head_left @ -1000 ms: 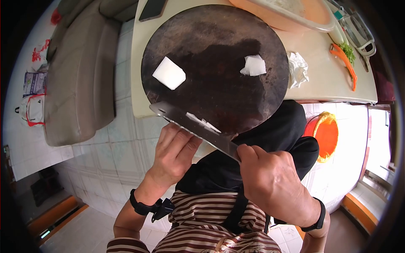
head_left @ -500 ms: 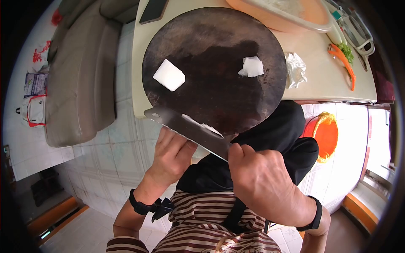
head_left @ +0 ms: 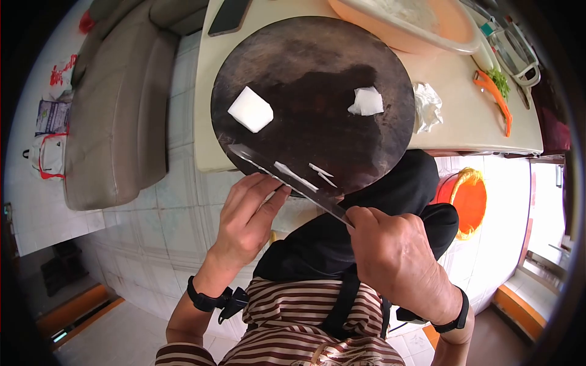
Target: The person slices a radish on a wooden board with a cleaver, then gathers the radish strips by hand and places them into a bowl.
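Note:
My right hand (head_left: 397, 256) is wrapped around the handle of a kitchen knife (head_left: 322, 202), whose broad dark blade slants over the near edge of a round dark chopping board (head_left: 311, 122). At the blade's near side, my left hand (head_left: 247, 213) has its fingers bent and thumb drawn in; what they hold is mostly hidden. A long white strip (head_left: 296, 175) lies along the blade, and thin white slivers (head_left: 322, 173) rest on the board just beyond. A white block (head_left: 251, 110) sits on the board's left, with a smaller white piece (head_left: 366, 101) on its right.
Beyond the board stands a peach-coloured basin (head_left: 415, 24) with white contents. Crumpled foil (head_left: 428, 107), an orange peeler (head_left: 495, 100) and some greens (head_left: 500, 82) lie on the right. A dark phone-like slab (head_left: 229, 17) is at upper left. A red bin (head_left: 467, 201) stands on the floor.
The blade has turned more edge-on and moved slightly right. Slivers now lie separate on the board beside it. My left hand's fingertips show more clearly, and the view has shifted slightly.

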`<action>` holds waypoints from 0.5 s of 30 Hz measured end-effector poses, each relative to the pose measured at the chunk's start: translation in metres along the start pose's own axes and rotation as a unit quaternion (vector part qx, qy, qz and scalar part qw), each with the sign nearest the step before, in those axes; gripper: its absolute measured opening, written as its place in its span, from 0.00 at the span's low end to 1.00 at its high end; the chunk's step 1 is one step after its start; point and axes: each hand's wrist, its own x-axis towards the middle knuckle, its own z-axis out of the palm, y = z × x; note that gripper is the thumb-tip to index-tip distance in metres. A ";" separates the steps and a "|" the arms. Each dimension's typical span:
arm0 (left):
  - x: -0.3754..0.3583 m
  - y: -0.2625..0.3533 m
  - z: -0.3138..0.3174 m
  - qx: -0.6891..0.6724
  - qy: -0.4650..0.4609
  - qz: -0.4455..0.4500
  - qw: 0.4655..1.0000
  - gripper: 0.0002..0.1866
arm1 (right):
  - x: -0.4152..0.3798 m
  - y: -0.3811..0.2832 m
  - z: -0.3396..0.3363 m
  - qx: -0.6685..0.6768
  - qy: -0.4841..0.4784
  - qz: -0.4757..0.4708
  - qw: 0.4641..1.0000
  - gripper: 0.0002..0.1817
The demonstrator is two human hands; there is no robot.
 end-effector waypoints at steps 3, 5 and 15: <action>-0.002 0.001 0.000 -0.001 0.000 -0.005 1.000 0.17 | -0.001 0.001 -0.001 -0.007 -0.015 0.009 1.000 0.08; 0.000 0.003 -0.002 0.010 -0.030 -0.006 0.999 0.16 | -0.001 0.000 -0.006 -0.017 -0.020 0.008 1.000 0.07; -0.004 -0.001 0.000 0.003 -0.037 -0.002 0.999 0.15 | -0.006 -0.007 -0.009 -0.058 -0.041 0.012 0.997 0.10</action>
